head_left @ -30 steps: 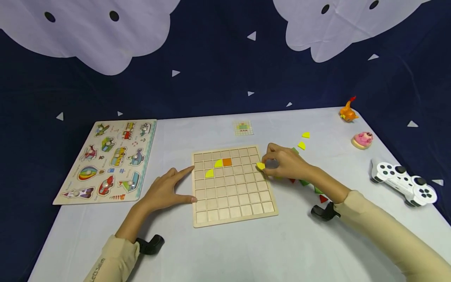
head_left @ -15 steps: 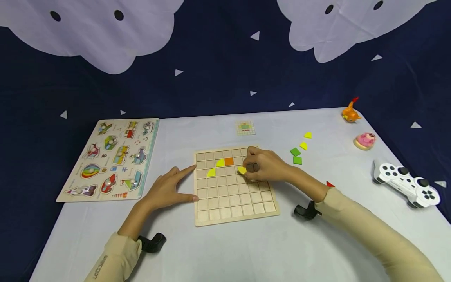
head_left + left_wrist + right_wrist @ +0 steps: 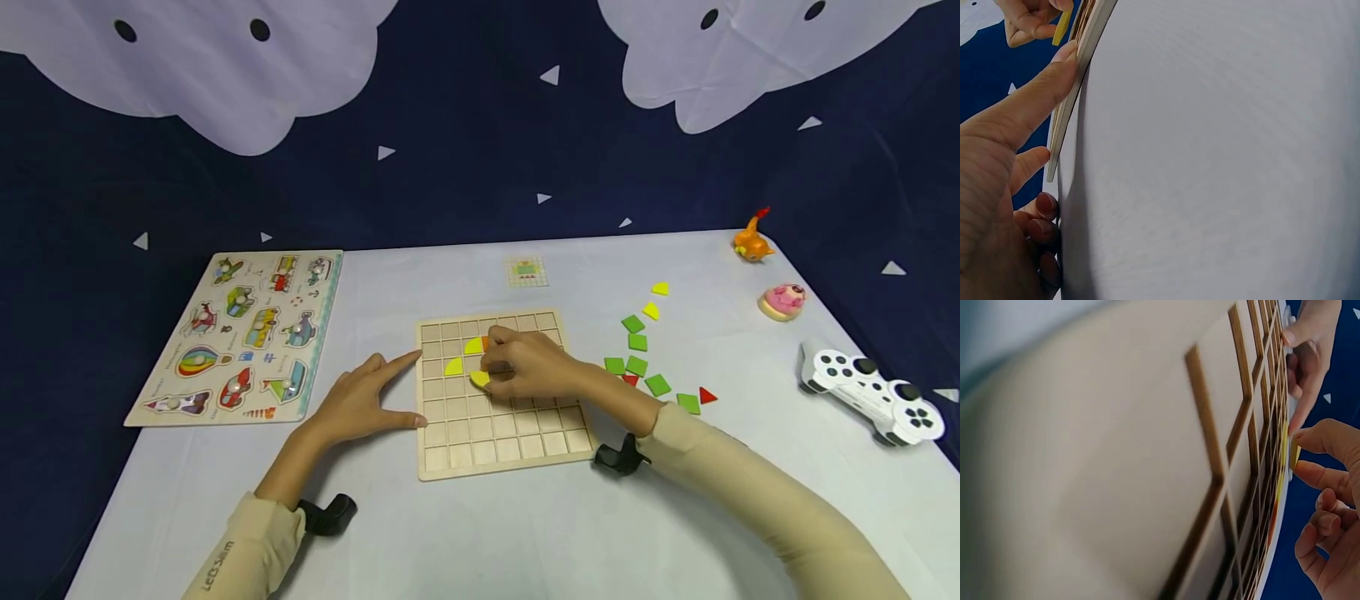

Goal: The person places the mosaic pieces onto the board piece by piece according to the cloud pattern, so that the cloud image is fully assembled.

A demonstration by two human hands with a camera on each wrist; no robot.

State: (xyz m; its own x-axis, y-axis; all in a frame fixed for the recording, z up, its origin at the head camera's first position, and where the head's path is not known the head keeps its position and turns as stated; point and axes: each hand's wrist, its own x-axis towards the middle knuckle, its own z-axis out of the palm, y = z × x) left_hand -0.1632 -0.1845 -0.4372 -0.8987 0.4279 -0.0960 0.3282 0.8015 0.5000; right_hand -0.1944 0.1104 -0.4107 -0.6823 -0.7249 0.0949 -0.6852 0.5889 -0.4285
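Note:
A wooden grid board (image 3: 483, 452) lies on the white table. My right hand (image 3: 538, 365) is over the board, pinching a yellow quarter-round tile (image 3: 480, 379) between thumb and index finger; in the right wrist view this tile (image 3: 1295, 453) stands edge-on at the fingertips. Two yellow quarter-round tiles, one higher (image 3: 473, 345) and one lower left (image 3: 453, 367), sit in grid cells. An orange tile (image 3: 485, 342) beside the higher one is mostly hidden by my right fingers. With index finger and thumb stretched apart, my left hand (image 3: 354, 406) touches the board's left edge.
Right of the board lie loose green squares (image 3: 657, 384), red triangles (image 3: 707, 395) and yellow tiles (image 3: 651, 311). A pattern card (image 3: 527, 272) is behind it. A picture puzzle (image 3: 240, 337) lies left; a game controller (image 3: 870, 392) and two small figures, pink (image 3: 783, 301) and orange (image 3: 752, 242), right.
My right hand has carried the yellow tile leftward from the board's right edge to its middle, uncovering the loose green and red tiles. The left hand stays at the board's edge.

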